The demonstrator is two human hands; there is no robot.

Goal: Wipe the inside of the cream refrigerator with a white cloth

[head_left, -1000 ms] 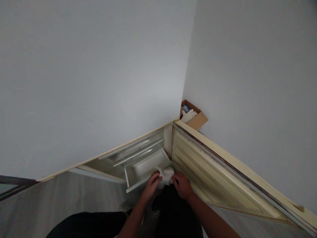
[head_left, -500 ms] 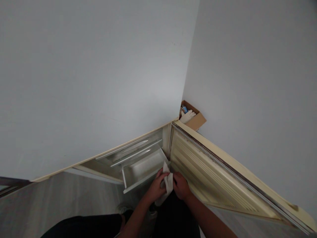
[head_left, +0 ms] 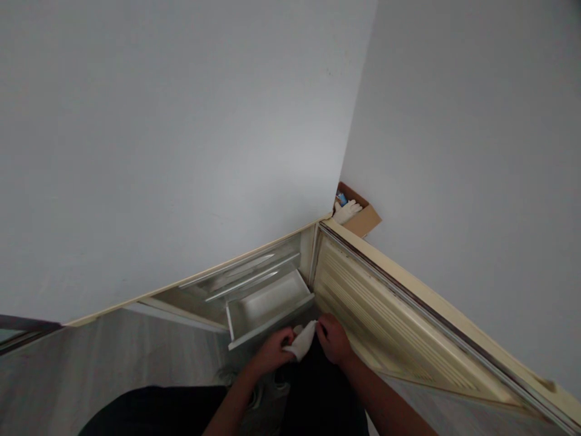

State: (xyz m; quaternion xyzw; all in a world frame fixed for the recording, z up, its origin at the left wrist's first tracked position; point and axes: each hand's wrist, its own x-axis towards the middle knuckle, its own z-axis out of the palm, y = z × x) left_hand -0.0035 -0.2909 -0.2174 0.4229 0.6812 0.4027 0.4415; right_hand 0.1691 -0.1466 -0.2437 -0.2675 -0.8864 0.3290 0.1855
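A crumpled white cloth (head_left: 303,344) stretches between my two hands, just above my dark-clothed knee. My left hand (head_left: 272,352) is closed on its left end, the fingers curled in. Its upper right corner is pinched in my right hand (head_left: 333,339). I cannot tell whether the cloth is a rag or a glove. Right beyond my hands, a white drawer (head_left: 275,324) is pulled out of an opened fridge and tilts in view. Neither hand touches the drawer.
To the right stands the fridge's open cream door (head_left: 376,315) with its ribbed inner side. Clear-fronted compartments (head_left: 249,275) lie above the drawer. A cardboard box (head_left: 367,221) holding a white glove (head_left: 348,212) sits behind the door. Grey floor (head_left: 149,351) extends left.
My left hand has moved down and left, drawing the cloth out between both hands. My right hand has stayed nearly in place. The view has shifted slightly.
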